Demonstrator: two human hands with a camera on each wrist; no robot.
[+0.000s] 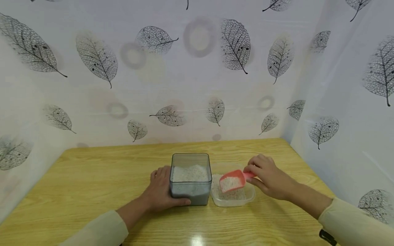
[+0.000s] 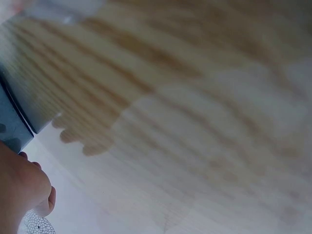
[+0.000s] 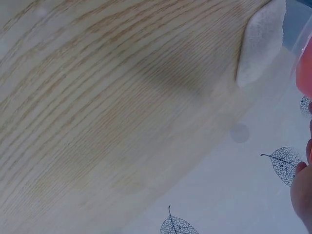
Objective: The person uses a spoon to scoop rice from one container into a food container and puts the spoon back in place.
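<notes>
Pale sleeves [image 1: 100, 230] cover both my forearms, nearest the head camera. Pink scoop [image 1: 240, 175]: loaded with white grains [image 1: 229, 183], positioned above the clear tub [image 1: 229, 202]. Right hand [image 1: 269, 176]: extended inward from the right, my fingers clamped on the scoop's handle. Left hand [image 1: 161, 193]: gripping the gray container [image 1: 191, 196] from its left side, my thumb along the front wall. Head view displays the scoop's load; right wrist view displays only part of the scoop, without that load. Tabletop [image 1: 107, 174] supports both vessels, standing side by side.
</notes>
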